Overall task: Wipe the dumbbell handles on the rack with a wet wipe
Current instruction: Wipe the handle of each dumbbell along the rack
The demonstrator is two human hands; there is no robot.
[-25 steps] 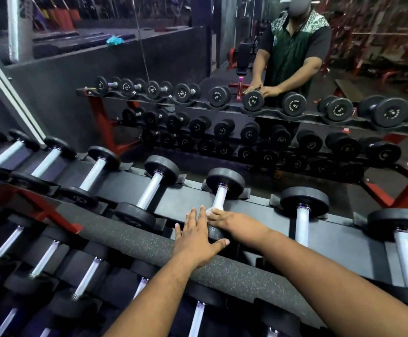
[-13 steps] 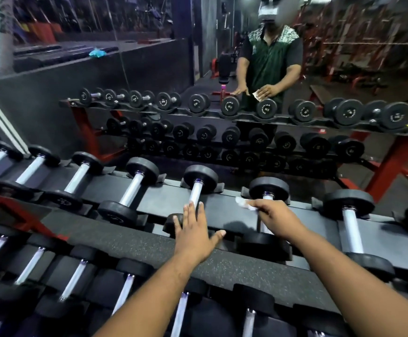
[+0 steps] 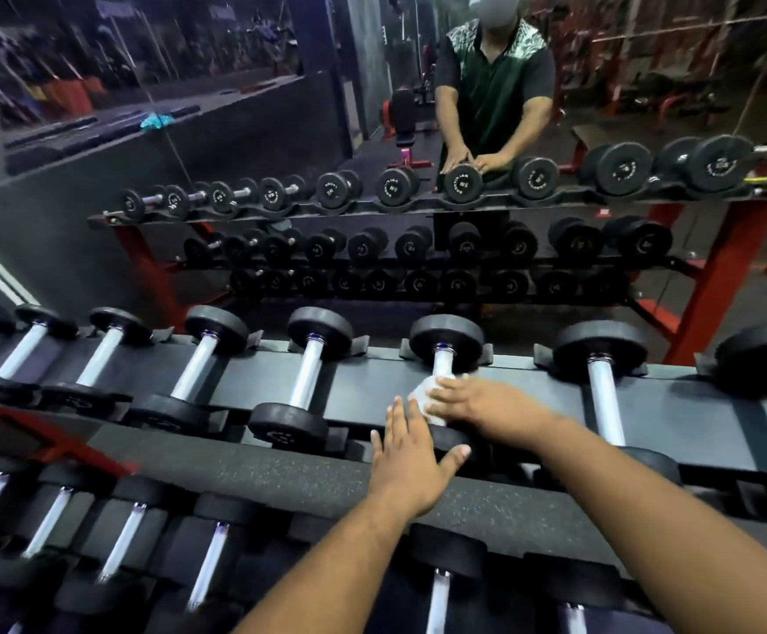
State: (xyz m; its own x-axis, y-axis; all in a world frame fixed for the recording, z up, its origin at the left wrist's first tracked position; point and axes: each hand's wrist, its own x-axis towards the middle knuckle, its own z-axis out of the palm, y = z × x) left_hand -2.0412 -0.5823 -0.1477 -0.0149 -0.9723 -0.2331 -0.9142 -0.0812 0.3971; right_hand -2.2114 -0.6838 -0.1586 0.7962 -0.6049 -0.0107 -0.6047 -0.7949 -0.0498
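A row of black dumbbells with shiny steel handles lies across the top tier of the rack [image 3: 372, 384] in front of me. My right hand [image 3: 482, 407] holds a white wet wipe [image 3: 428, 398] wrapped on the handle of one dumbbell [image 3: 445, 340], near its front end. My left hand [image 3: 411, 469] lies flat with spread fingers on that dumbbell's near head and the padded rack edge [image 3: 281, 473]. The front part of the handle is hidden by my hands.
Neighbouring dumbbells lie left [image 3: 308, 377] and right [image 3: 603, 395] on the same tier, with a lower tier of dumbbells [image 3: 210, 565] below. Ahead, a mirror [image 3: 463, 176] reflects the rack and a person in a dark green shirt.
My right hand moved the wipe from the previous dumbbell to the one on its right and now covers its handle. My left hand shifted right onto this dumbbell's near head.
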